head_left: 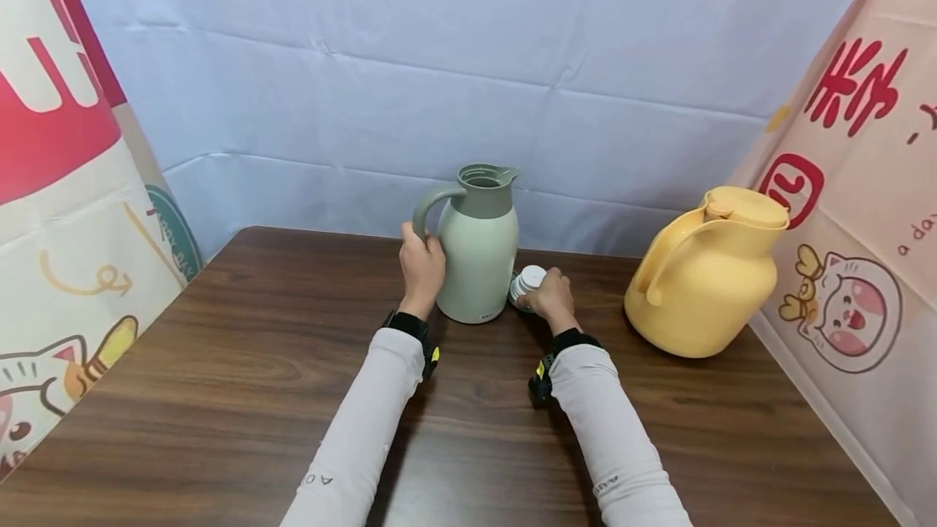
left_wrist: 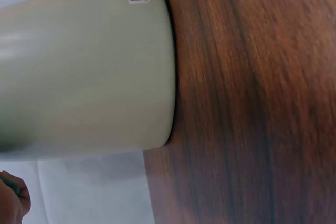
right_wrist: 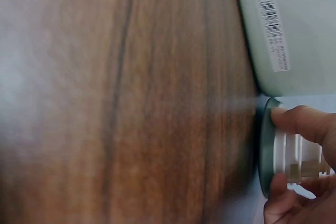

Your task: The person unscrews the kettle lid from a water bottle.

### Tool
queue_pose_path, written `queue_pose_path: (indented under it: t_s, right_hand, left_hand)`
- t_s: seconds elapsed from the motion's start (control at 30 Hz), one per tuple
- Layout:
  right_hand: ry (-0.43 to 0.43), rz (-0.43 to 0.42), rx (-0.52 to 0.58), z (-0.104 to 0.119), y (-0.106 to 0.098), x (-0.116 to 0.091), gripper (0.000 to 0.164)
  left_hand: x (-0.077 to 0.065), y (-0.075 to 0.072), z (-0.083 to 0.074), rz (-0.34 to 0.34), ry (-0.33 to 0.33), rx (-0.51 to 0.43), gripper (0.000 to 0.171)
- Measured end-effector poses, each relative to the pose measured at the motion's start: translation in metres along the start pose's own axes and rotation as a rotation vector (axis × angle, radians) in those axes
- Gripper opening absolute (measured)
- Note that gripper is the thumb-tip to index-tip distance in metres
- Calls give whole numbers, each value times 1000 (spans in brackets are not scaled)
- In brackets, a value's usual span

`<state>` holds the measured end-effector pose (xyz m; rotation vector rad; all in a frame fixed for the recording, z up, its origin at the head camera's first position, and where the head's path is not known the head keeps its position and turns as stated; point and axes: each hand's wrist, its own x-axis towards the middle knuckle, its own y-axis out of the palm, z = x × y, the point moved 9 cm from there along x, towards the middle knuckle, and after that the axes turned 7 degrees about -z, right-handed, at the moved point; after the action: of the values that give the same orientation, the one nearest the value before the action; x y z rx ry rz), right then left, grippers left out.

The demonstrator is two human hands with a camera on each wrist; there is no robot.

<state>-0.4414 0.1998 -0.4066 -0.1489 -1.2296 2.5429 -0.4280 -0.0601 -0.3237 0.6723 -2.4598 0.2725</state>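
Two pale sleeves (head_left: 351, 429) reach across the table (head_left: 220, 397). The left hand (head_left: 422, 267) grips the handle (head_left: 421, 213) of the green jug (head_left: 477, 267), which stands upright, its top uncovered, near the table's far edge. The right hand (head_left: 547, 299) pinches the lid (right_wrist: 268, 153), set white side up just beside the jug; whether they touch, I cannot tell. A careless sideways push could knock lid against jug; a loose pinch could let the lid slip. The yellow jug (head_left: 703, 291) stands apart.

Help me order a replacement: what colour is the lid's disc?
Dark green disc, clearest in the right wrist view.
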Motion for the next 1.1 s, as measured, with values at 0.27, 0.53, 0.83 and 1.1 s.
queue_pose_path:
  t_s: [0.27, 0.53, 0.83, 1.1]
  right_hand:
    - [63, -53, 37, -2, 2, 7, 75]
    - [24, -31, 16, -1, 4, 9, 74]
    - [68, -41, 31, -4, 3, 10, 77]
    - [81, -45, 42, -5, 7, 9, 77]
  left_hand:
    - [1, 9, 2, -101, 18, 2, 15]
    - [4, 10, 3, -135, 13, 11, 11]
    - [10, 11, 4, -15, 79, 71, 6]
    - [11, 9, 4, 12, 114, 70, 5]
